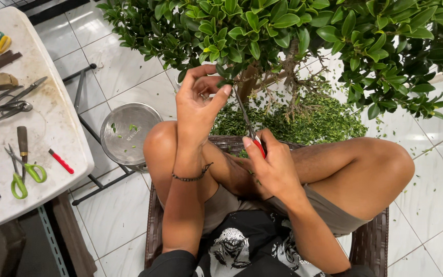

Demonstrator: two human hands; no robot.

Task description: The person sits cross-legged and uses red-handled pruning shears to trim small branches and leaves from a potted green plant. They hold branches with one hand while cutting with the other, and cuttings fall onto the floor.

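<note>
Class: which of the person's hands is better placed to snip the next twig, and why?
Right. The right hand holds the red-handled scissors, blades raised into the bush. The left hand only pinches a twig by the leaves.

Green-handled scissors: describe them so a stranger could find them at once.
Start at the white table on the left. Near its front edge lie the green-handled scissors, beside a small red-handled tool. They alone have two bright green loops; the shears farther back are bare metal.

Leaves [242,31] hide the scissors' [249,128] tips, probably mid-cut.
</note>
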